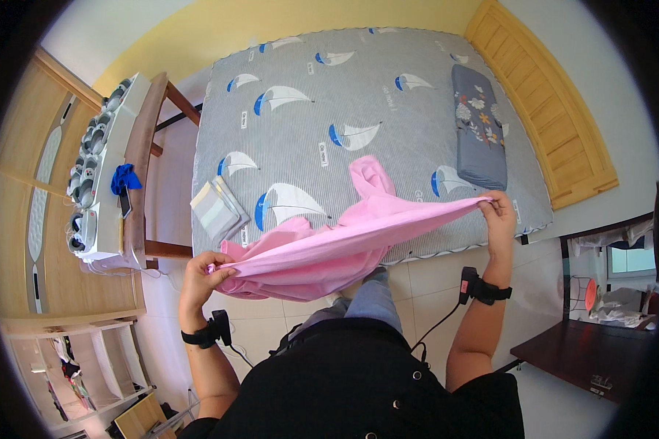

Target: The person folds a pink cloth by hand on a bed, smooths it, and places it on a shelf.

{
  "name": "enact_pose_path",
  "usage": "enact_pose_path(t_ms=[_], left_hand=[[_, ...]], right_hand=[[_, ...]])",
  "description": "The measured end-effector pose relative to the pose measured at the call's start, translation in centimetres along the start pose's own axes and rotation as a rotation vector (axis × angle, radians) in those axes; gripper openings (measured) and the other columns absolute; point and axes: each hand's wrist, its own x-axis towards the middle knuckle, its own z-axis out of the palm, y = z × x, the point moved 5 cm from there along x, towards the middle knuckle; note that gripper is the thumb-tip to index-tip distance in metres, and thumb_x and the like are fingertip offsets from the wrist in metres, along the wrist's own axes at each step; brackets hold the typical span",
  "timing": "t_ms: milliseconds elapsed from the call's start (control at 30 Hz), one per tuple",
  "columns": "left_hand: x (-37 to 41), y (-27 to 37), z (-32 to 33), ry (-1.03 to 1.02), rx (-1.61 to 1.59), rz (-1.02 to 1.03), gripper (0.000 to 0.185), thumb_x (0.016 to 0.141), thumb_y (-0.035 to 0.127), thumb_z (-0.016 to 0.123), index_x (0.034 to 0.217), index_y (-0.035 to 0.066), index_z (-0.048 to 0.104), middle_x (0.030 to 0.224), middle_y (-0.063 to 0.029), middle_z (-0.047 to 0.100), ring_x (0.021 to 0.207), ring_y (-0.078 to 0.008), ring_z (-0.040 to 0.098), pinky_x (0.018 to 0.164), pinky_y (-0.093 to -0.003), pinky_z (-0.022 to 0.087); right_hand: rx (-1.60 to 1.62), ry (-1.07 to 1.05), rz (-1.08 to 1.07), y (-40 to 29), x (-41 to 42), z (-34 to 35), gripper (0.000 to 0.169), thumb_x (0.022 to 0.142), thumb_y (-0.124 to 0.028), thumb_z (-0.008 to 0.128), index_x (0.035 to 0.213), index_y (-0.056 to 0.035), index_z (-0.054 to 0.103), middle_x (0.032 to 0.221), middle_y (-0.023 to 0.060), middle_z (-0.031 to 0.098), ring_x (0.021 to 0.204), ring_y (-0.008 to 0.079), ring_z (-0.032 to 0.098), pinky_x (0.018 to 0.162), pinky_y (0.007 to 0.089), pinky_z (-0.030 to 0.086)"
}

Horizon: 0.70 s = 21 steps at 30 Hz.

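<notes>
A pink cloth (329, 241), perhaps a garment, is stretched taut between my two hands above the near edge of the bed. My left hand (206, 274) pinches one corner at the lower left. At the other end, my right hand (496, 214) grips the opposite corner, held higher and farther to the right. The middle of the cloth sags in folds, and one narrow part lies on the mattress (307, 142), which has grey stripes and sailboat prints. Beside my left hand on the mattress is a folded grey and pale yellow cloth (219, 209).
A folded grey-blue floral textile (479, 126) lies at the bed's right. Left of the bed, a wooden bench (145, 164) bears white boxes of gadgets, a blue cloth (125, 179) and a phone (125, 203). A wooden headboard (549, 110) and a dark door (571, 356) stand at right.
</notes>
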Motion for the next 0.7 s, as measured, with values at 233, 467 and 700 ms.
enact_pose_path(t_ms=[233,467,700], left_hand=[[0.0,-0.8,-0.2,0.035,0.144,0.016,0.013,0.067,0.004,0.074,0.078,0.002,0.067,0.067,-0.0004,0.054,0.065,-0.0100,0.046,0.060,-0.0242,0.036],[0.5,-1.8,-0.6,0.090,0.093,0.033,0.011,0.073,0.008,0.071,0.072,0.001,0.062,0.064,0.0018,0.052,0.061,-0.0076,0.043,0.056,-0.0234,0.034],[-1.3,0.7,-1.4,-0.358,-0.453,0.078,0.027,0.069,0.025,0.075,0.067,0.003,0.060,0.061,-0.0027,0.053,0.055,-0.0112,0.044,0.051,-0.0251,0.032]], right_hand=[[-0.027,-0.173,0.054,0.2,-1.0,0.7,0.005,0.082,-0.002,0.060,0.086,-0.0035,0.057,0.079,0.0019,0.059,0.070,0.0075,0.053,0.063,0.0207,0.042],[0.200,-0.271,0.251,0.7,-1.5,2.3,0.011,0.087,-0.015,0.058,0.088,-0.0063,0.051,0.070,0.0012,0.056,0.053,0.0074,0.047,0.048,0.0192,0.036],[0.536,-0.704,0.192,-3.8,-3.7,1.4,0.028,0.085,-0.029,0.063,0.085,-0.0057,0.047,0.062,0.0032,0.050,0.044,0.0088,0.042,0.042,0.0211,0.033]])
